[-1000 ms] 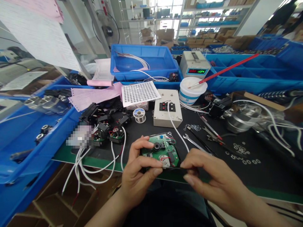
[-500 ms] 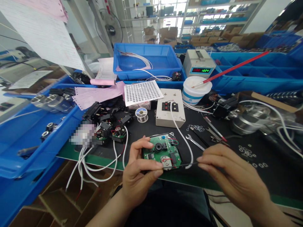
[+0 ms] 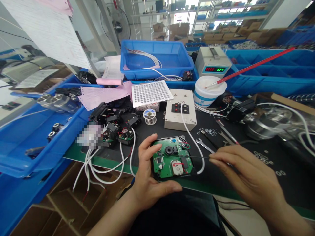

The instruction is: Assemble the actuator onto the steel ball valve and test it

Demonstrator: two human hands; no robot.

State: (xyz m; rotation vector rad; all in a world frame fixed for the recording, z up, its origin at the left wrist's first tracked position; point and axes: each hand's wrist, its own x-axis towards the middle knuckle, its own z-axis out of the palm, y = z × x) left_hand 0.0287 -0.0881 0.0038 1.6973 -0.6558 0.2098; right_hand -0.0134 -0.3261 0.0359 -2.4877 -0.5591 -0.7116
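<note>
My left hand (image 3: 149, 178) grips a green circuit board (image 3: 166, 167) set in a black housing, its fingers at the left side and the thumb along the near edge. A round black part, a small silver round part and fine red wires sit on the board. Between the thumb and fingertips of my right hand (image 3: 246, 173) is a thin dark rod or wire (image 3: 201, 157), its far end over the board's right side. Whether that end touches the board I cannot tell. A white cable (image 3: 201, 160) runs from the housing's right corner up to a beige switch box (image 3: 179, 124).
An open-end wrench (image 3: 204, 146) lies behind my right hand. Solder wire (image 3: 149, 118), a white tub (image 3: 206, 95) with a red-handled brush (image 3: 256, 67) and a digital meter (image 3: 214, 64) stand farther back. Black assemblies (image 3: 112, 127) with white cables lie left, beside a blue bin (image 3: 56, 144).
My left thumb and forefinger have let go of the rod's far end and spread around the housing. The rod has moved up over the board, still held in my right hand.
</note>
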